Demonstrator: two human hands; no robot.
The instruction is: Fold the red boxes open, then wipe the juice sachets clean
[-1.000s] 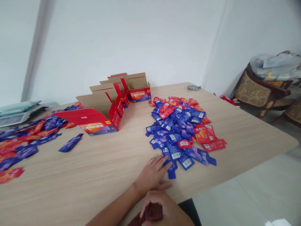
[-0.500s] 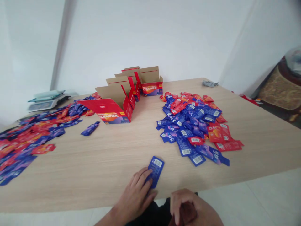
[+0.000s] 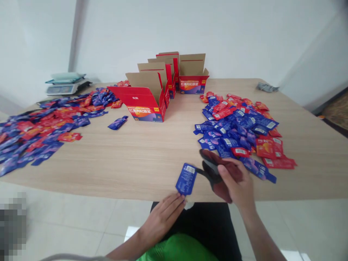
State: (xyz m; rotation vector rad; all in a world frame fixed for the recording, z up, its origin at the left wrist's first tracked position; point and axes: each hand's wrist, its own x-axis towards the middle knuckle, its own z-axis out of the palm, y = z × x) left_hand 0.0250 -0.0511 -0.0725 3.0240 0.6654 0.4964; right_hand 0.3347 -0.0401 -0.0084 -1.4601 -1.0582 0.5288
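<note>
Blue sachet (image 3: 186, 179) just beyond the left hand (image 3: 164, 214), in contact

The one view looks from the person's head, above the lap (image 3: 209, 224), forward and down over the near edge of the tabletop (image 3: 108, 163) to its far edge and the wall (image 3: 136, 29); left hand (image 3: 164, 215) and right hand (image 3: 240, 181) are close.

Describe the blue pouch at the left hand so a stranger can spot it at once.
Find the pale table, then its near edge, by the left hand. At that hand's fingertips lies the blue pouch, barcode up. It sits apart from the mixed pile on the right, and nearer the edge than the stray pouch left of the front box.
</note>
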